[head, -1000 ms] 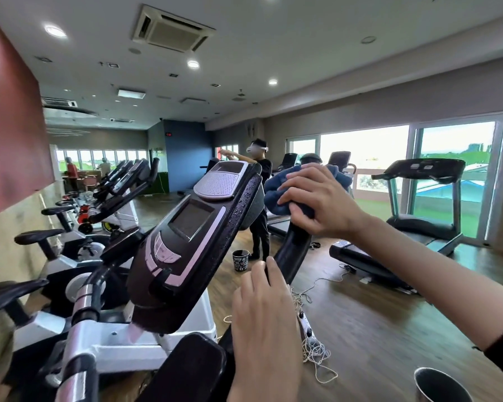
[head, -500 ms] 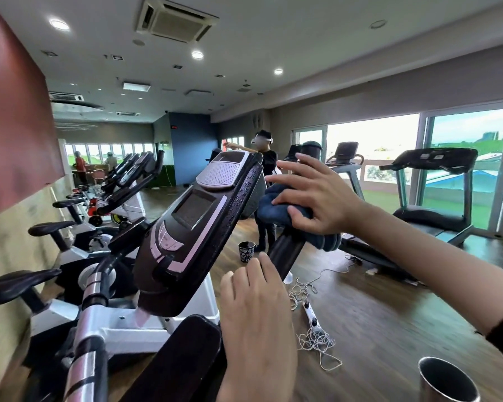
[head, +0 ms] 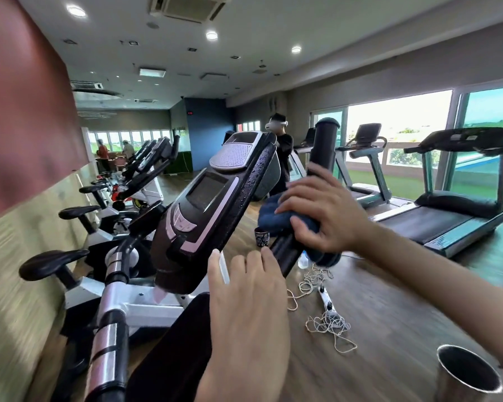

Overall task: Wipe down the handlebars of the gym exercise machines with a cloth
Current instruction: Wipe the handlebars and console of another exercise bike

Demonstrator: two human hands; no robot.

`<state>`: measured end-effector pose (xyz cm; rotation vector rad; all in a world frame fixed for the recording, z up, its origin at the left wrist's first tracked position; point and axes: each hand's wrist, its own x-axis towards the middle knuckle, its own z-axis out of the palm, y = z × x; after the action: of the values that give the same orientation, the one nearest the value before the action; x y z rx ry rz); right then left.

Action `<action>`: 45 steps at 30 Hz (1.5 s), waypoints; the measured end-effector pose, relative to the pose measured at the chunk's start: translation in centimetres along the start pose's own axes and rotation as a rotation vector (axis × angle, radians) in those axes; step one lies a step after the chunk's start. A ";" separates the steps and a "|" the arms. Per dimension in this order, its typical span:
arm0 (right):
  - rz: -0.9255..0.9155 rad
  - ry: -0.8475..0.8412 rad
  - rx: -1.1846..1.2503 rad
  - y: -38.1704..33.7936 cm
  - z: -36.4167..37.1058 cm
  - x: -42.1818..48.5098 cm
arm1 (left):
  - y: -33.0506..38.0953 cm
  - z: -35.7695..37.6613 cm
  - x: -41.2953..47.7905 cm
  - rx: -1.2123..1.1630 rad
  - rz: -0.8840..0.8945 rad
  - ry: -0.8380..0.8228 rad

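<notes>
A black handlebar (head: 323, 149) of an exercise bike rises steeply in front of me, to the right of the bike's wet console (head: 212, 204). My right hand (head: 325, 210) presses a blue cloth (head: 276, 217) around the middle of the bar, with the bar's capped top bare above it. My left hand (head: 250, 311) grips the lower part of the same bar just below the cloth, and its palm side is hidden.
A row of exercise bikes (head: 122, 195) lines the left wall. Treadmills (head: 453, 210) stand by the windows on the right. A person with a headset (head: 280, 149) stands behind the console. A small cup (head: 262, 236), a power strip with tangled cord (head: 327, 309) and a metal cup (head: 468, 375) are near.
My right hand has slid the blue cloth down the handlebar from its top end to the middle, uncovering the cap. My left hand has stayed on the lower bar.
</notes>
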<state>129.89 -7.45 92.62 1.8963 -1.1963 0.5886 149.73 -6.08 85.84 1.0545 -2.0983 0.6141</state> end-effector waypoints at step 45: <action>0.280 0.074 0.207 -7.4 1.3 -1.2 | -5.4 -5.3 -4.3 -0.326 -0.088 -0.423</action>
<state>135.95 -6.13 88.19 1.8693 -1.4091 0.9576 157.96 -3.42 86.50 1.1496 -2.3876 -0.0066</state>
